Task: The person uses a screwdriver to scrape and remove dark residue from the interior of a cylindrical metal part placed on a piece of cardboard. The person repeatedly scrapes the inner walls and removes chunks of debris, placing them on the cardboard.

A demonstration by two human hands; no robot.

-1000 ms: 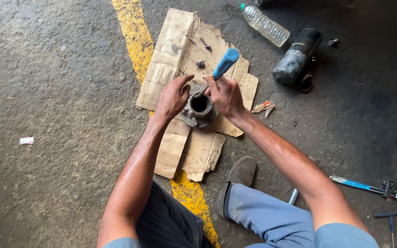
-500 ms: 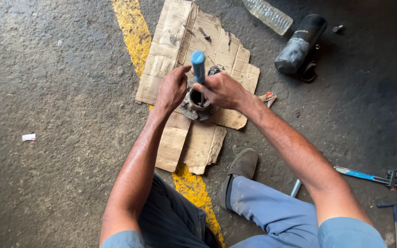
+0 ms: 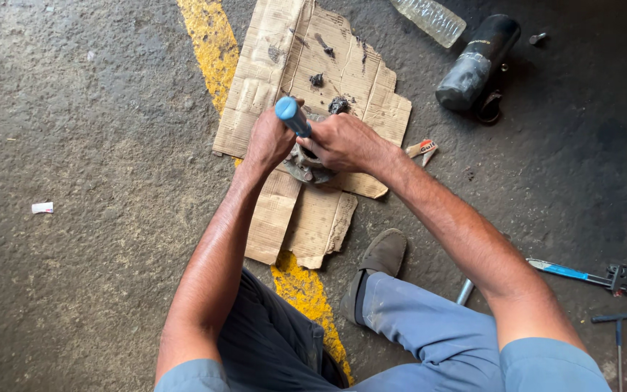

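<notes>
The person crouches on the concrete floor [image 3: 96, 131], both hands working over a torn sheet of cardboard [image 3: 284, 51] that lies across a yellow painted line [image 3: 208, 43]. A grimy round metal part [image 3: 305, 165] sits on the cardboard just short of its middle, between the two hands and mostly hidden by them. The left hand [image 3: 270, 139] is curled against the part's left side, fingers closed round its rim as far as I can see. The right hand [image 3: 342, 141] is clamped on a blue-handled tool [image 3: 292, 116], whose handle sticks up and leans a little to the left, toward the left hand; its long axis runs nearly upright, down into the open centre of the part, so the working end is out of sight. Both hands touch or nearly touch each other over the part, and neither is clearly nearer to it. Toward the far right edge of the floor lie a black cylinder [image 3: 477, 62] and a clear plastic bottle [image 3: 429, 18], well apart from the hands. A small red-and-white tube [image 3: 421, 149] rests just off the cardboard's right edge. Near the person's right knee lie a blue-handled wrench [image 3: 589, 274] and a T-handled key [image 3: 618, 327].
</notes>
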